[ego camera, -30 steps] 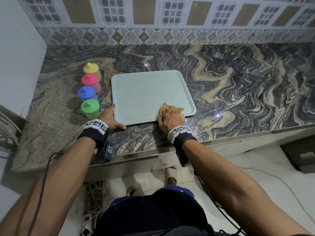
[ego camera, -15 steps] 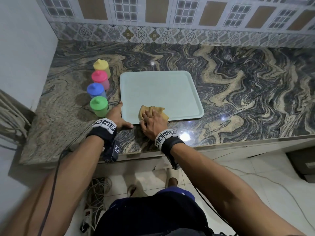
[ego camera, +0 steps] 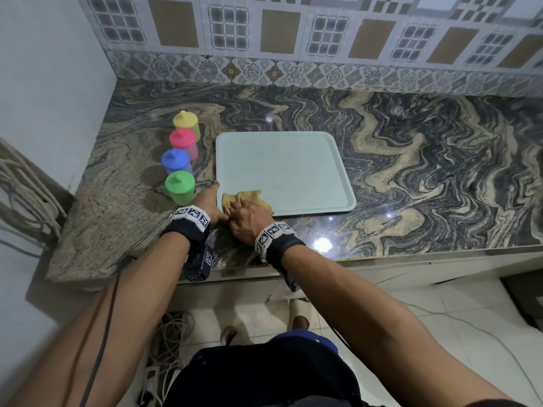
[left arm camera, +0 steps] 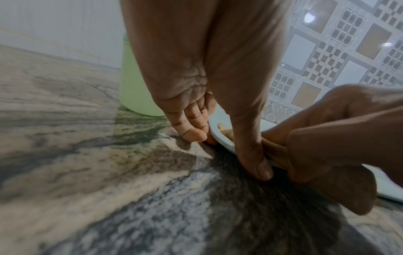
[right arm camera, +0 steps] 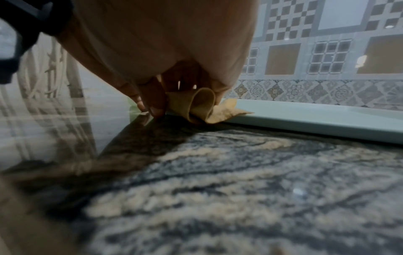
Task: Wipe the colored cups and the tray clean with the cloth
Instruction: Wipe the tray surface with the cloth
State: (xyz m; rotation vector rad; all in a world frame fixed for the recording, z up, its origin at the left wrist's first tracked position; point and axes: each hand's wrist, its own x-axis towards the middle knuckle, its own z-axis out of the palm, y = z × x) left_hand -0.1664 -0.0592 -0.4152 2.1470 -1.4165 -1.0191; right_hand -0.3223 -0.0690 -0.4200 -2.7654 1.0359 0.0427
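The right hand (ego camera: 249,217) has its grip closed on the crumpled tan cloth (ego camera: 249,198), fingers bunched over it and pressing it onto the near left corner of the pale green tray (ego camera: 282,171), just below the middle of the head view; from the right wrist view the cloth (right arm camera: 202,105) shows as a curled fold hanging over the tray's near rim (right arm camera: 305,120), with the fingertips (right arm camera: 152,107) down at the worktop beside it. The left hand (ego camera: 210,202) lies touching it on the left, its grip loose and holding nothing: in the left wrist view its fingers (left arm camera: 191,127) and thumb rest straight against the tray's corner edge (left arm camera: 220,138) and the worktop, bracing the tray. Just left of that hand stands the green cup (ego camera: 180,187), its pale wall close behind the palm in the left wrist view (left arm camera: 135,86). Behind it, running toward the upper left of the head view, are the blue cup (ego camera: 175,161), the pink cup (ego camera: 182,141) and the yellow cup (ego camera: 186,121), all upright with spouted lids, in a row along the tray's left side and off the tray. The tray lies flat on the dark swirled stone worktop (ego camera: 426,171), whose far edge meets a patterned tiled wall (ego camera: 293,33) across the top of the frame.
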